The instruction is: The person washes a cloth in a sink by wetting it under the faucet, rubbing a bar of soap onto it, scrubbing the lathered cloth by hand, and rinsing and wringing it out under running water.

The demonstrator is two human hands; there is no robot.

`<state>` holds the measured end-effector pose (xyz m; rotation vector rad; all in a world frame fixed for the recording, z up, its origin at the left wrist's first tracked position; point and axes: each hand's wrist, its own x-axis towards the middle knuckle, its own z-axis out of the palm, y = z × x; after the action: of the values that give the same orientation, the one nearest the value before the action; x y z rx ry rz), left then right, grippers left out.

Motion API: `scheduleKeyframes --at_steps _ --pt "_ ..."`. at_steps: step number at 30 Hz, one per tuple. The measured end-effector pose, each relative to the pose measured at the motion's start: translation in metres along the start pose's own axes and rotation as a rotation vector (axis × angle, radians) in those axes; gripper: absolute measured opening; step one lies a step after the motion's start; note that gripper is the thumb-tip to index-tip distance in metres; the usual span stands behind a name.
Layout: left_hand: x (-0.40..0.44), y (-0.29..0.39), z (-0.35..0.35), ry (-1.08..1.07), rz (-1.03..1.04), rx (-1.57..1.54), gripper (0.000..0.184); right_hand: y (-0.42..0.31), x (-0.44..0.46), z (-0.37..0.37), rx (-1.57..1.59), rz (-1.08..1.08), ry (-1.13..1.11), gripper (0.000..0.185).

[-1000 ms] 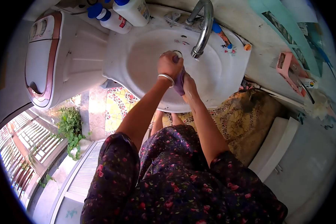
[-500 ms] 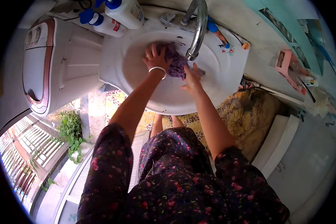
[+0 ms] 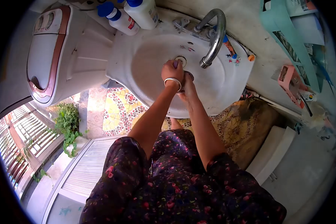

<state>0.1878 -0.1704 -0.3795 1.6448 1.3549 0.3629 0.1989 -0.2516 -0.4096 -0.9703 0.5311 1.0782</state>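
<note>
Over the white sink [image 3: 149, 80], my left hand [image 3: 171, 71] is closed round a bunched purple cloth [image 3: 175, 64], of which a bit shows at the top of the fist. A white bangle circles the left wrist. My right hand [image 3: 188, 85] is closed on the same cloth, just right of and below the left one; most of the cloth is hidden by the hands. The drain [image 3: 181, 59] lies just beyond the left fist. A curved metal faucet [image 3: 219, 37] reaches over the basin, right of both hands, with no water visibly running.
Two white bottles with blue tops, a smaller one [image 3: 125, 23] and a larger one [image 3: 145, 15], stand on the sink's back left corner. A white machine [image 3: 44, 59] is at the left. A pink holder [image 3: 290, 85] hangs on the right wall.
The cloth was spread in the basin under open hands half a second ago; now it is bunched up and both hands are closed on it. The view has shifted slightly.
</note>
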Motion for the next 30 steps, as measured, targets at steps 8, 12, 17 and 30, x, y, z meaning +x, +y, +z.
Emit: scheduleKeyframes --at_steps 8,12,17,30 --pt "-0.078 0.002 -0.003 -0.106 0.396 0.055 0.015 -0.047 -0.014 -0.014 0.021 0.526 -0.700 0.036" --pt "0.010 0.002 0.003 -0.112 0.105 0.049 0.026 -0.013 -0.023 0.005 0.029 -0.002 -0.079 0.026" --pt "-0.044 0.003 0.010 -0.036 0.050 0.030 0.023 -0.020 -0.012 0.005 -0.009 0.022 -0.099 0.025" --pt "0.060 -0.008 0.002 0.100 0.278 0.747 0.041 -0.052 -0.010 -0.021 -0.420 -0.025 0.281 0.055"
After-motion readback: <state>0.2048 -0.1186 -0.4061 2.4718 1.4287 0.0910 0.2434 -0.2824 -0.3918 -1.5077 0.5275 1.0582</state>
